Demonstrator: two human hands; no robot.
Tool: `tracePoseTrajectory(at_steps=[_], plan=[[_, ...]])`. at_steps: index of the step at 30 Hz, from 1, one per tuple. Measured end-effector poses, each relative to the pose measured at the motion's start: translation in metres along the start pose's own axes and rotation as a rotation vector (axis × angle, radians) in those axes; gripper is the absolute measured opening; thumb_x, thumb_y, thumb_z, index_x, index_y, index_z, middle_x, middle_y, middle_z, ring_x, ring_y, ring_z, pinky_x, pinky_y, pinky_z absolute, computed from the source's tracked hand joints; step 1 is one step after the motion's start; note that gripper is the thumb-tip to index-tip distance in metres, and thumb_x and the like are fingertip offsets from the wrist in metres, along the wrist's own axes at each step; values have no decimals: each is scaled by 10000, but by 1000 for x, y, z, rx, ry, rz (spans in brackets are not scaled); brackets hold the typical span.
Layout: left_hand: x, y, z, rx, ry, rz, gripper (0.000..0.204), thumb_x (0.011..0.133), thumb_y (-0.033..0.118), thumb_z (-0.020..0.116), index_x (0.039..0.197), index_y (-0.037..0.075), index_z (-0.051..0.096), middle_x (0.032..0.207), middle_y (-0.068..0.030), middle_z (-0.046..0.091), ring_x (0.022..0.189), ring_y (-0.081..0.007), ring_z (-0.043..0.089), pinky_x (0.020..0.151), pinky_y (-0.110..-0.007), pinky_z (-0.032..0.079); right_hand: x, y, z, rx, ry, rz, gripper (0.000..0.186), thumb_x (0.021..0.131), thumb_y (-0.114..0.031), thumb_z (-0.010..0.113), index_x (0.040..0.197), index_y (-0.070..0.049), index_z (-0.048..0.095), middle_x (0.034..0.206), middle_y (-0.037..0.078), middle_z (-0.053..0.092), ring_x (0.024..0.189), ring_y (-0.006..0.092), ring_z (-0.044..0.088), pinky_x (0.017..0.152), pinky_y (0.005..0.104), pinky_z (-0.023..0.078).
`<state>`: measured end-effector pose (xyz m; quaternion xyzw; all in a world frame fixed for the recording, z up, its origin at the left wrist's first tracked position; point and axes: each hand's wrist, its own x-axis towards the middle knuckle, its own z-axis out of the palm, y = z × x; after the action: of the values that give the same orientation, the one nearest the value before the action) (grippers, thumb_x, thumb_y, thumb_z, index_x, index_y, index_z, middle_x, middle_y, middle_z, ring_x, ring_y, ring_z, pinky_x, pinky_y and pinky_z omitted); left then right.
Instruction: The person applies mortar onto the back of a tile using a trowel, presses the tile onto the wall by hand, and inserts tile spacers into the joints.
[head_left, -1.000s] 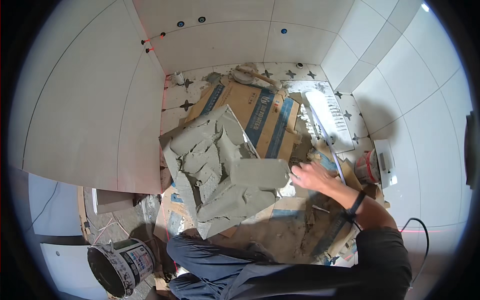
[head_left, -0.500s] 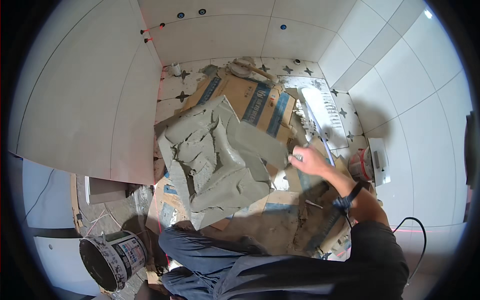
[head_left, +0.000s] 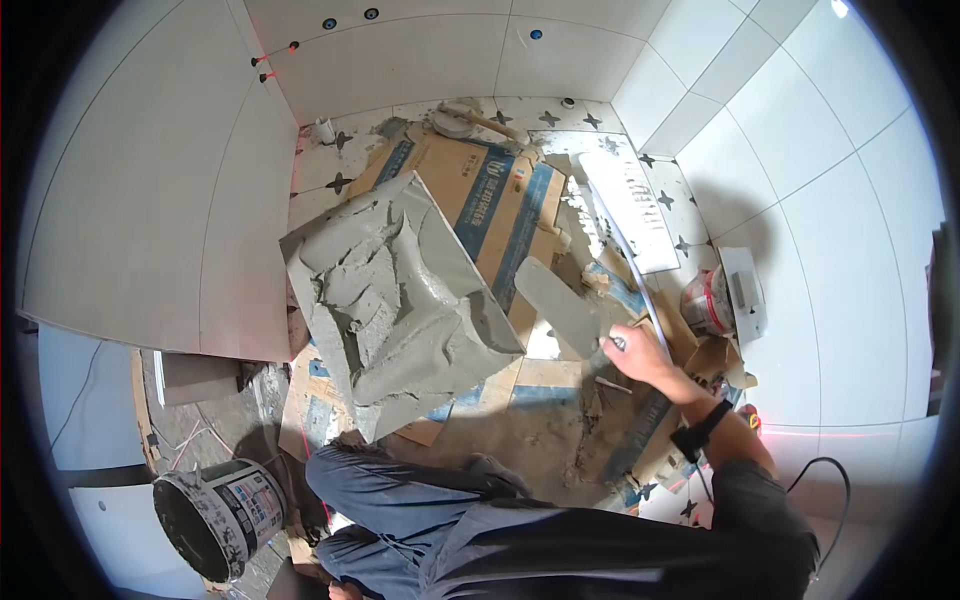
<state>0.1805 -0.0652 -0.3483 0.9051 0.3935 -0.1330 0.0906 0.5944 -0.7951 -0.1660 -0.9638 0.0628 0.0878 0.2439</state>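
Observation:
A large tile (head_left: 400,300) spread with thick grey mortar stands tilted in front of me, its lower edge near my knees (head_left: 420,490). My right hand (head_left: 640,355) is to the right of it and grips the handle of a trowel (head_left: 560,305). The flat blade is coated in grey mortar and is held clear of the tile's right edge. A black band sits on that wrist. My left hand is hidden; I cannot tell whether it holds the tile from beneath.
Flattened cardboard (head_left: 480,190) smeared with mortar covers the patterned floor. A dark bucket (head_left: 215,510) stands at lower left. A small red and white tub (head_left: 705,300) and a long white straightedge (head_left: 625,205) lie at right. White tiled walls close in all round.
My right hand has drawn the trowel off the mortared tile and out to the right. The tile has shifted left and up in view.

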Motion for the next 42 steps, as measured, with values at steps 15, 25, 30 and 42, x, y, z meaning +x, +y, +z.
tracePoseTrajectory(at_steps=[15,25,30,42], plan=[[-2,-66,29,129,60,-15,278,831,197,700,943,-52,646,921,-242,673,888,-431,670,802,-523,524,-113,-80,128,-36,-51,-402,283,939,-283,676,757,-92,573,563,174,601,520,398,632,483,503,504],[8,-28,30,9,71,-24,318,801,198,696,992,-48,633,927,-238,666,906,-444,668,806,-536,526,-58,-160,33,71,-26,-442,293,871,-284,745,761,-39,628,693,196,666,660,428,663,571,506,511],[23,29,15,-81,-125,-84,458,803,194,701,1140,-97,595,1047,-320,659,1053,-488,643,921,-543,513,52,-206,-51,-228,-79,-224,299,881,-271,702,913,21,641,805,300,674,804,495,666,710,547,535],[-20,52,-19,-156,33,-129,655,958,403,642,1417,-47,518,1336,-436,515,1233,-560,510,1083,-554,426,244,-422,16,-647,-277,-511,242,810,-75,600,954,80,718,1005,292,725,995,446,715,862,510,577]])
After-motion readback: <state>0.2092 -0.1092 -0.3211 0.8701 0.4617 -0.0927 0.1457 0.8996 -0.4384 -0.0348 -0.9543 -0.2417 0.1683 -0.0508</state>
